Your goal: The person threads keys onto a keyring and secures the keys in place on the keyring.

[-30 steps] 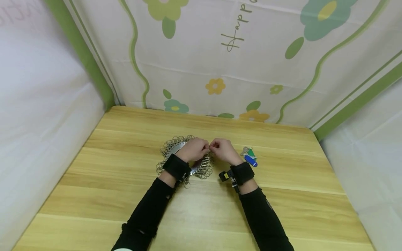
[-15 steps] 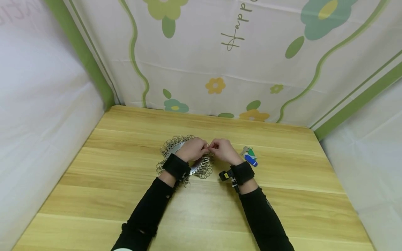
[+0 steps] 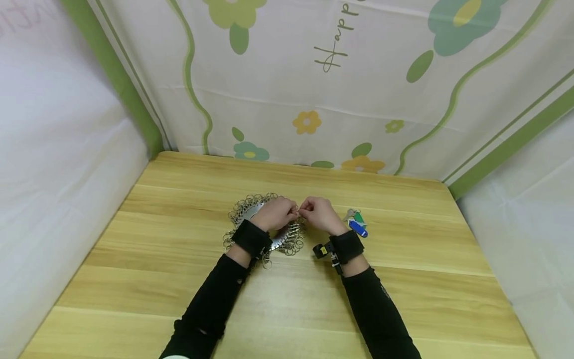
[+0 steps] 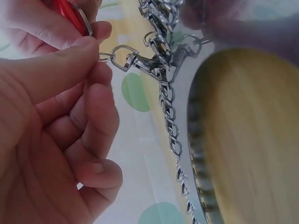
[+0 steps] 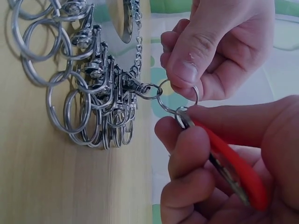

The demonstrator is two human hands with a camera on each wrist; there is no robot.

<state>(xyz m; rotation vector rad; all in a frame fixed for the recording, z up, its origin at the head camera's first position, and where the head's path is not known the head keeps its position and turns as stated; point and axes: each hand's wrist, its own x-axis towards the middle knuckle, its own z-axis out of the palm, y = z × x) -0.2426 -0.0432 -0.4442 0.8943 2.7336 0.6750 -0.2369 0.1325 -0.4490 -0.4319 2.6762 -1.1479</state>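
My left hand (image 3: pixel 274 213) is over the right side of a flat metal ring plate (image 3: pixel 245 214). Its thumb and forefinger pinch a split ring (image 5: pixel 196 94), which hooks through a swivel clasp (image 5: pixel 148 89) on the plate's edge. Close beside it, my right hand (image 3: pixel 320 215) holds a red key tag (image 5: pixel 238 163) with a silver key (image 5: pixel 229 175) lying against it. The tag's small ring (image 5: pixel 183 113) meets the split ring right at the fingertips. In the left wrist view, the thumb (image 4: pixel 70 63) covers most of the split ring.
Several more split rings (image 5: pixel 37 42) hang from clasps around the plate. To the right of my right hand lie keys with a blue tag (image 3: pixel 358 229) and a green tag (image 3: pixel 360 219) on the wooden table (image 3: pixel 403 279). A flowered cloth (image 3: pixel 278 89) rises behind the table.
Both hands stay at the same place over the plate's right edge. My right hand's fingers shift only slightly; the plate and the loose keys keep their places.
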